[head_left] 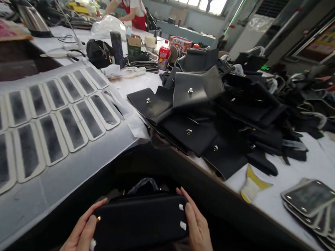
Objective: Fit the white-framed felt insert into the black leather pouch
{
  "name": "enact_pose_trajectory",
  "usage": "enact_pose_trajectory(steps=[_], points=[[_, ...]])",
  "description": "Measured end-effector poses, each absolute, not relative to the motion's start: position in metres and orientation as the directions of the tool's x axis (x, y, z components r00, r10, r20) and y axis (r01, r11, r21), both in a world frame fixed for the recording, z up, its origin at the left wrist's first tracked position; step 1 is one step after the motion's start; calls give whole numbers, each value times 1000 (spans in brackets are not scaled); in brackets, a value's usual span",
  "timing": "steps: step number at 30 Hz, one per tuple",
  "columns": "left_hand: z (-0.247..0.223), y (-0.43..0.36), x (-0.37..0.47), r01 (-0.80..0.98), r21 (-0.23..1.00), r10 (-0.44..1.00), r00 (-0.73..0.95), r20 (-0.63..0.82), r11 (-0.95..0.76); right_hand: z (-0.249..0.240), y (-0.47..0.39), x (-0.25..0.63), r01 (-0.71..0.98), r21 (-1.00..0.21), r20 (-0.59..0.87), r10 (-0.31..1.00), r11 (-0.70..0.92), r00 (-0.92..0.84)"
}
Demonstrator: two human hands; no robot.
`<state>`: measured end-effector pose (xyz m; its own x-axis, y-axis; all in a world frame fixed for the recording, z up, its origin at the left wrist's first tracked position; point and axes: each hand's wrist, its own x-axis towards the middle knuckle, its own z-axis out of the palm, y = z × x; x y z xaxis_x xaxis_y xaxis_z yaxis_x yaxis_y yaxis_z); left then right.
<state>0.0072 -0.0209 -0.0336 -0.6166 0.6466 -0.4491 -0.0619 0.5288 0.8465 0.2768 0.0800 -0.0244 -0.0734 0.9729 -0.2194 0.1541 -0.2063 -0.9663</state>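
Note:
A black bag (140,222) is held between my two hands over my lap, its long flat face with small white tabs turned up towards me. My left hand (82,231) grips its left end, the thumb beside a small gold stud. At the right end my right hand (198,229) has its thumb on the edge near two white tabs and its fingers behind. A clear plastic-wrapped handle (144,185) shows beyond the far side of the bag. The underside of the bag is hidden.
Pale-edged dark panels (51,139) lie in rows on the left table. Black leather pieces (190,131) are heaped ahead, by a yellow-and-white piece (253,185) and stacked panels (310,200) at right. A red bottle (163,55) and a person in a red apron (133,7) are farther back.

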Motion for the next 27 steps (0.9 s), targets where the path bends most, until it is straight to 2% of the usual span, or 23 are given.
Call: enact_pose_trajectory(steps=[3,7,10,13,15,18,21,24,27], points=[[-32,-20,7,-62,847,640,-627,-444,527,-24,80,278,148,-965,-232,968,-217,-92],[-25,-20,0,-5,874,718,-568,-402,486,-13,86,283,195,-946,-285,951,-258,-122],[-14,-14,-8,199,881,786,-563,-256,430,0,96,284,265,-940,-261,955,-217,-142],[0,1,-12,448,847,900,-429,-76,285,10,109,277,320,-947,-120,958,-32,-261],[8,13,-12,517,819,944,-317,-88,250,12,115,270,346,-934,-56,923,86,-380],[16,24,-8,498,810,948,-231,-221,310,12,120,260,393,-910,-65,892,131,-447],[18,27,-5,473,821,944,-233,-235,321,12,120,255,383,-921,-103,900,75,-424],[17,27,-7,449,838,946,-230,-227,310,14,123,255,286,-956,-184,900,-70,-394],[13,22,-10,278,894,924,-259,-283,352,6,123,262,153,-956,-288,899,-250,-331]])
